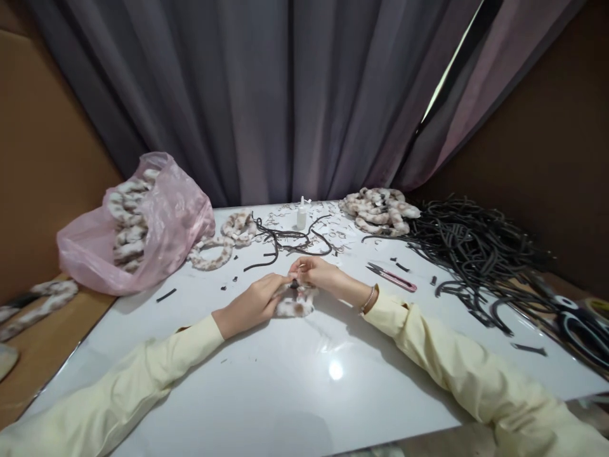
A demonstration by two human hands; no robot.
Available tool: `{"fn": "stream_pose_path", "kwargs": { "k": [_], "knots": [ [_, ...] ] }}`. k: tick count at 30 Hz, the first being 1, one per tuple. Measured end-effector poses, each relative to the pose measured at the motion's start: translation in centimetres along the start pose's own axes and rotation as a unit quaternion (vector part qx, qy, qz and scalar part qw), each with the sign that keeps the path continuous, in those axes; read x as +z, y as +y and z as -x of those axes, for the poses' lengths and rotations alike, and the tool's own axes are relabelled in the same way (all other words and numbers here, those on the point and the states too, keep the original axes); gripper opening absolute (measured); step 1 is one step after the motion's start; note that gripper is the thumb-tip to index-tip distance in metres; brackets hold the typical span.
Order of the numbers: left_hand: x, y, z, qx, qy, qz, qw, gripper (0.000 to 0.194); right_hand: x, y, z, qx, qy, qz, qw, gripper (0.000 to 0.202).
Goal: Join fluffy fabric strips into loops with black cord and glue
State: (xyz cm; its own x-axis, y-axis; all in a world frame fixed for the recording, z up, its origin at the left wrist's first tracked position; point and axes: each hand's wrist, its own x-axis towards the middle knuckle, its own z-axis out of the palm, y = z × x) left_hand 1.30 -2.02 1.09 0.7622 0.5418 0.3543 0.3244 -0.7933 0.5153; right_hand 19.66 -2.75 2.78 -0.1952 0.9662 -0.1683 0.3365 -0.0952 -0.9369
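A fluffy white-and-brown plush tube (294, 306) lies bent on the table between my hands. My left hand (259, 297) is closed on its left side, fingertips near a small dark piece (294, 284) at the tube's top. My right hand (316, 273) pinches the upper part of the same tube from the right. The two hands' fingertips nearly meet there, and the exact grip is too small to make out. Beyond my hands lie several loose black cords (285, 236) and a small white bottle (301, 216). Pink-handled thread snips (392, 277) rest to the right.
At left, a pink plastic bag (185, 209) holds several plush tubes, with more tubes (214, 252) beside it. Another plush pile (380, 209) sits at the back right, next to a heap of black cords (471, 235). Scissors (583, 330) lie at the right edge. Scraps dot the white table (266, 393).
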Motion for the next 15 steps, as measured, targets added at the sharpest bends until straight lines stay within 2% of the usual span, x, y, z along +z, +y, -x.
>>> {"fn": "stream_pose_path", "kwargs": {
  "k": [2,4,6,8,9,10,13,15],
  "knots": [
    [0.5,-0.2,-0.3,-0.051,0.03,0.037,0.998,0.027,0.3,0.3,0.1,-0.035,0.057,0.027,0.997,0.006],
    [0.7,-0.3,-0.8,-0.096,0.058,0.067,0.991,0.022,0.6,0.7,0.3,-0.104,0.11,0.073,0.986,0.011],
    [0.7,-0.4,-1.0,-0.124,0.086,0.08,0.985,0.018,0.9,1.2,0.7,-0.213,0.134,0.165,0.954,0.013],
    [0.6,-0.5,-1.0,-0.128,0.101,0.077,0.984,0.016,1.2,1.8,1.0,-0.301,0.132,0.255,0.909,0.017],
    [0.7,-0.6,-0.8,-0.118,0.101,0.069,0.985,0.017,1.4,2.1,1.2,-0.315,0.129,0.277,0.898,0.02],
    [0.7,-0.6,-0.6,-0.099,0.099,0.057,0.989,0.018,1.5,2.2,1.2,-0.307,0.126,0.276,0.902,0.023],
    [0.9,-0.9,-0.1,-0.012,0.086,-0.004,0.996,0.021,1.7,2.3,1.4,-0.258,0.113,0.216,0.935,0.025],
    [1.0,-1.1,0.2,0.039,0.08,-0.041,0.995,0.022,1.7,2.0,1.5,-0.258,0.102,0.188,0.942,0.022]
  ]
}}
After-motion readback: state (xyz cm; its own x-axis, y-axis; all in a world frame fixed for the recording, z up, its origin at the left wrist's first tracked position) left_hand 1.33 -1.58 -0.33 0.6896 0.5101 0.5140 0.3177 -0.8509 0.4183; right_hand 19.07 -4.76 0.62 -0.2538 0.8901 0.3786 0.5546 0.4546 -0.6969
